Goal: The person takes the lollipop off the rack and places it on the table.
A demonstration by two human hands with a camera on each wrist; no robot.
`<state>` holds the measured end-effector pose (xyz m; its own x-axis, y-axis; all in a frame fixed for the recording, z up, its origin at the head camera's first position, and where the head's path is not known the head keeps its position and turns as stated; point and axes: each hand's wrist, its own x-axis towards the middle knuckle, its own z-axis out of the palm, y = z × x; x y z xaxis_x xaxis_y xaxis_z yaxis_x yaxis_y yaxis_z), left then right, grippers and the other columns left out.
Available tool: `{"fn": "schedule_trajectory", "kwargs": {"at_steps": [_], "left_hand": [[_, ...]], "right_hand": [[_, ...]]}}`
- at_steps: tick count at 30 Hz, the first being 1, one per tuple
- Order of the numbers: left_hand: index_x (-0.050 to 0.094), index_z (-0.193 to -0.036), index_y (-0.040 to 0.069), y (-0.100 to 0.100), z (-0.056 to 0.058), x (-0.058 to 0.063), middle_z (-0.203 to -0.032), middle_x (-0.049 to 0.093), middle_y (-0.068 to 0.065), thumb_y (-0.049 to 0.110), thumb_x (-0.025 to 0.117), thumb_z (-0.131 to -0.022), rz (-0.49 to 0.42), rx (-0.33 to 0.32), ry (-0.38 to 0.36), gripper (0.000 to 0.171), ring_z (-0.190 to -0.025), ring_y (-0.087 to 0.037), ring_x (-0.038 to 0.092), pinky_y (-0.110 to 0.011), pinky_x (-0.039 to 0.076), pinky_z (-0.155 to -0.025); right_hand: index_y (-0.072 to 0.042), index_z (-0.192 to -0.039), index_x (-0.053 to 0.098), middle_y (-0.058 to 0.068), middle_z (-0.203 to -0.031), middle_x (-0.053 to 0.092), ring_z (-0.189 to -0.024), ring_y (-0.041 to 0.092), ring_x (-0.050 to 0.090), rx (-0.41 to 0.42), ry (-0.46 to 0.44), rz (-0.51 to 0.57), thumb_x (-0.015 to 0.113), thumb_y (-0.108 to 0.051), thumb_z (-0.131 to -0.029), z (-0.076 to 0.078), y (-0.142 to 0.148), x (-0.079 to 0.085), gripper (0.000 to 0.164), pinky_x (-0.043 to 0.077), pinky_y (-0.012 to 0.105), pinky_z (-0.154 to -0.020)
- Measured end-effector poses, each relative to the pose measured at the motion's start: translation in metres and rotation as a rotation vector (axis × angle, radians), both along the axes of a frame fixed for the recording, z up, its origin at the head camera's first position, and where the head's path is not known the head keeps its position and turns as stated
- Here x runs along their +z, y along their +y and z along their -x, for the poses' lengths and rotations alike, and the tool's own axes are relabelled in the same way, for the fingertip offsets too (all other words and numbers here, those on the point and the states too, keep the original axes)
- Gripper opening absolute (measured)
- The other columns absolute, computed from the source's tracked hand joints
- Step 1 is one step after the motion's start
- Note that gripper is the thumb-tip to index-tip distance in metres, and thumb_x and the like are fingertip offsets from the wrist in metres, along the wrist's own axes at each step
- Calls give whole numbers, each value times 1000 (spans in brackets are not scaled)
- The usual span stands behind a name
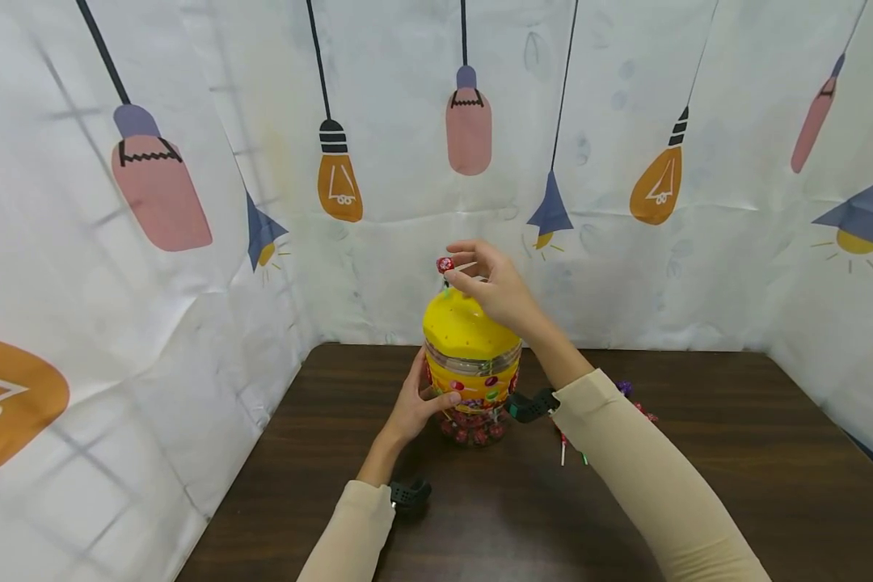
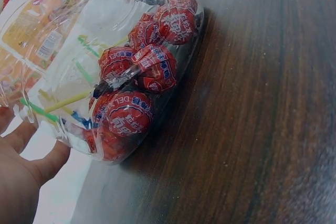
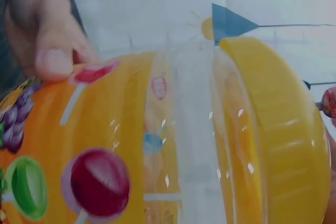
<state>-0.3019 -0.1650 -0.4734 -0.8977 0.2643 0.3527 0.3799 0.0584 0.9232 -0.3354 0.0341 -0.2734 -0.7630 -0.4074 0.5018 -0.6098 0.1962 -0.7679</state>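
Observation:
A large plastic candy jar (image 1: 473, 388) stands upright on the table, with a yellow lid (image 1: 466, 331) dotted with small marks. My left hand (image 1: 413, 404) grips its side, thumb across the front of the label. Above the lid, my right hand (image 1: 500, 289) pinches a red-wrapped lollipop (image 1: 444, 264), its head up and its stick end down at the lid top. In the left wrist view, several red lollipops (image 2: 131, 111) lie in the clear bottom of the jar, with green and yellow sticks. The right wrist view has the lollipop at its right edge, the right hand mostly cut off.
Loose lollipops lie on the dark wooden table (image 1: 349, 404) to the right of the jar, partly behind my right forearm; a purple one (image 1: 624, 388) and white stick ends (image 1: 563, 454) show. A white curtain (image 1: 407, 267) printed with lamps surrounds the table's back and sides.

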Motion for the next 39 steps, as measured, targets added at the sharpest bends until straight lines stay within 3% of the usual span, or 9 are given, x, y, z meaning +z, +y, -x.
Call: {"fn": "schedule_trajectory", "kwargs": {"at_steps": [8, 14, 28, 39], "left_hand": [[13, -163, 42, -2, -1, 1, -165, 33, -1, 43, 77, -89, 0, 8, -1, 97, -151, -31, 34, -70, 26, -120], [14, -162, 42, -2, 0, 0, -165, 31, 0, 43, 77, -89, 5, 8, 4, 97, -151, -32, 34, -70, 27, -119], [14, -162, 42, 0, 1, -1, -164, 34, -1, 39, 77, -90, 2, -2, 17, 95, -151, -32, 33, -71, 24, -120], [13, -162, 45, 1, -2, 0, -165, 32, 0, 45, 78, -88, 2, 1, 9, 98, -152, -31, 33, -70, 26, -120]], "right_hand": [[-17, -140, 60, 11, -126, 70, -106, 25, 66, 16, -10, -41, 64, -24, -102, 0, -5, 1, 39, 55, 44, -99], [-16, -138, 62, 11, -120, 73, -101, 23, 66, 11, 7, -16, 64, -21, -102, 2, -6, -2, 36, 55, 39, -94], [-12, -134, 65, 17, -113, 73, -93, 24, 66, -36, 73, 220, 65, -17, -102, -1, -6, -6, 33, 57, 28, -71], [-9, -132, 67, 18, -103, 70, -80, 18, 62, -54, 152, 241, 65, -11, -100, -16, 8, -8, 32, 56, 25, -62]]}}
